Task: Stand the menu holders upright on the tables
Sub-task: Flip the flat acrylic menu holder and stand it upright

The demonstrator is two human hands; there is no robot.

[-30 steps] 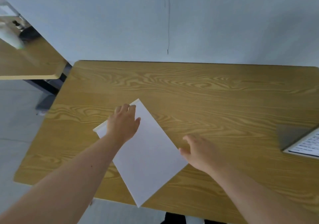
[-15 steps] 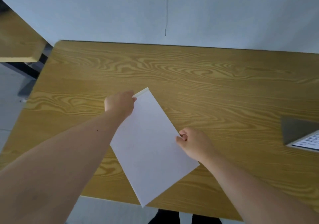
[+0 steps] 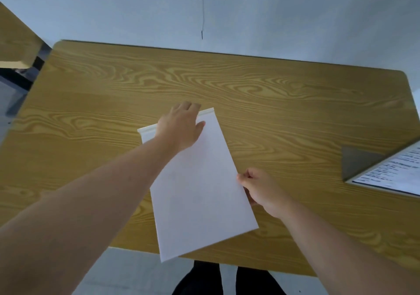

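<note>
- The left hand (image 3: 179, 127) is clamping the base end of the white menu holder (image 3: 200, 185); the right hand (image 3: 261, 190) is pinching its side edge.
- Since a second ago, the near corner is overhanging the table (image 3: 295, 103), the holder swinging straighter between both hands.
- Judging by this, uprighting is starting.

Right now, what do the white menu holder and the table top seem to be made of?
Menu holder: rigid matte white sheet, likely plastic or acrylic; it stays flat while overhanging. Table top: wood-grain, probably laminate; smooth with faint sheen.
</note>
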